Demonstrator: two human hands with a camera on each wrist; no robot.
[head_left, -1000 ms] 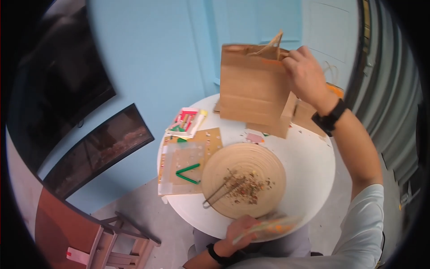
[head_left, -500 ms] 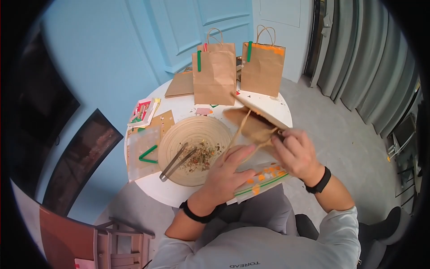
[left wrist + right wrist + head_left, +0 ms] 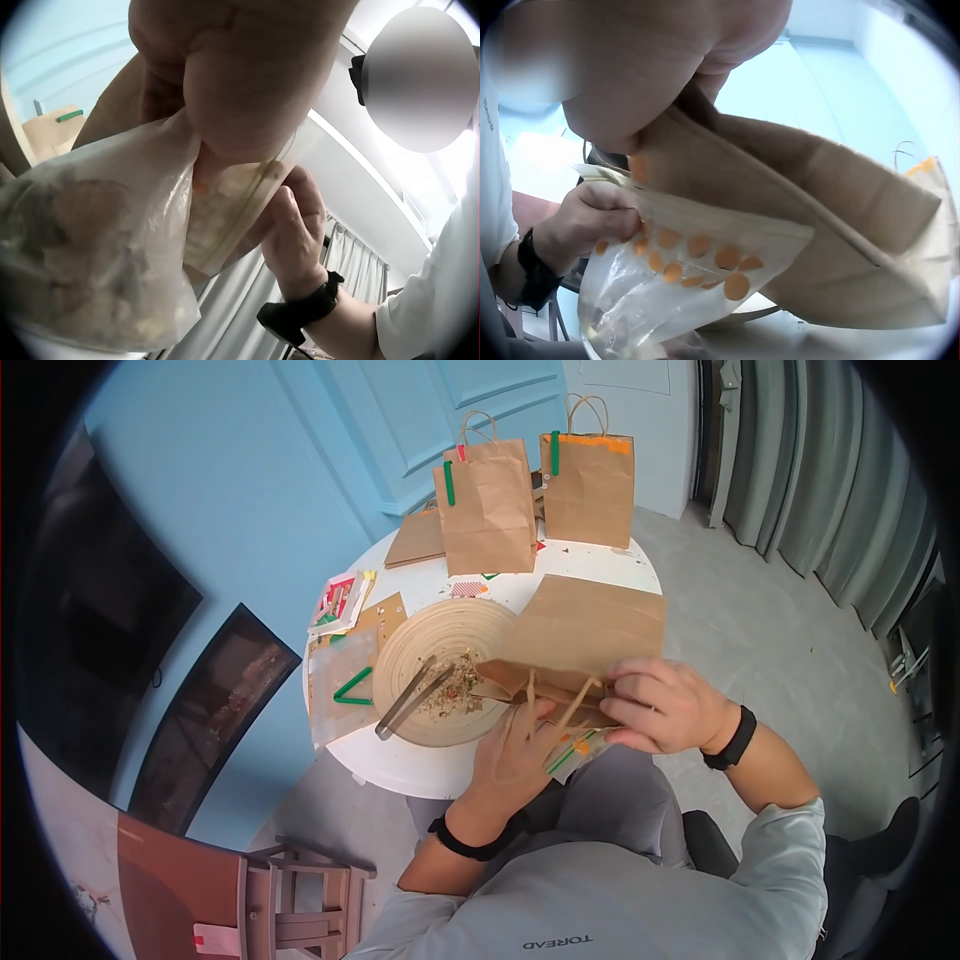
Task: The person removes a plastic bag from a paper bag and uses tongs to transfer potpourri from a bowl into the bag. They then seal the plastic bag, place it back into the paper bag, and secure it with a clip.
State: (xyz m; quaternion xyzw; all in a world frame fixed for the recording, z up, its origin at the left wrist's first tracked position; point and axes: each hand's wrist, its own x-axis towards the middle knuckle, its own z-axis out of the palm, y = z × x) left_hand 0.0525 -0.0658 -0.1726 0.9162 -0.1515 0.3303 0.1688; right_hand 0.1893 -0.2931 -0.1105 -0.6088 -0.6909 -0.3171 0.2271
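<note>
Gripped by its top edge, a clear zip bag (image 3: 697, 274) with orange dots hangs from my left hand (image 3: 505, 765). In the left wrist view its lower part bulges with mixed dark and pale contents. My right hand (image 3: 668, 705) pinches the rim of a brown paper bag (image 3: 600, 615), whose mouth points toward my body. The paper bag's twisted handles (image 3: 575, 705) cross near my left fingers. Most of the zip bag is hidden under the hands and paper bag in the head view.
Left of the hands, a round ridged plate (image 3: 410, 628) holds dried bits (image 3: 462, 690) and metal tongs (image 3: 410, 700). Two upright paper bags (image 3: 490, 510) (image 3: 590, 495) stand at the back. A green V-shaped strip (image 3: 352, 688) and small box (image 3: 340, 603) lie at left.
My right hand has brought the paper bag from the back of the table to the near right side and tipped its mouth toward me. My left hand, with the zip bag, has met it there.
</note>
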